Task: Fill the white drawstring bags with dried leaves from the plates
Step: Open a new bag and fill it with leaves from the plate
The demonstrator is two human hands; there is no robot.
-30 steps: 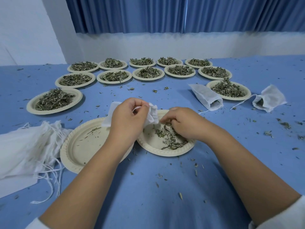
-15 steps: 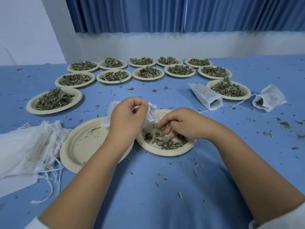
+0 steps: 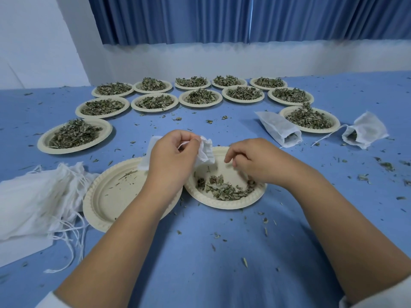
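Most of the white drawstring bag (image 3: 205,150) is hidden behind the left hand (image 3: 171,161). Only its gathered mouth and a corner on the far side show, so can't tell how full it is. Right hand (image 3: 251,162): fingertips point down, hidden by its own knuckles, so can't tell if they've got any leaves. Both sleeves are cut off at the bottom edge. Where the two near plates meet is covered by the left forearm.

Left hand is raised over the gap btwn those plates, fingers curled, thumb & forefinger pinching the bag's mouth, w/ a loop of string by the thumb. Right hand is palm down over the right side of the near plate (image 3: 222,204), index crooked toward the bag, other fingers curled down at the dried leaves (image 3: 222,188) in the plate's front half.

Near-empty plate (image 3: 106,196) sits just left. Spare bags (image 3: 33,203) are heaped at the left edge, and two part-filled bags (image 3: 278,128) lie on their sides at right.
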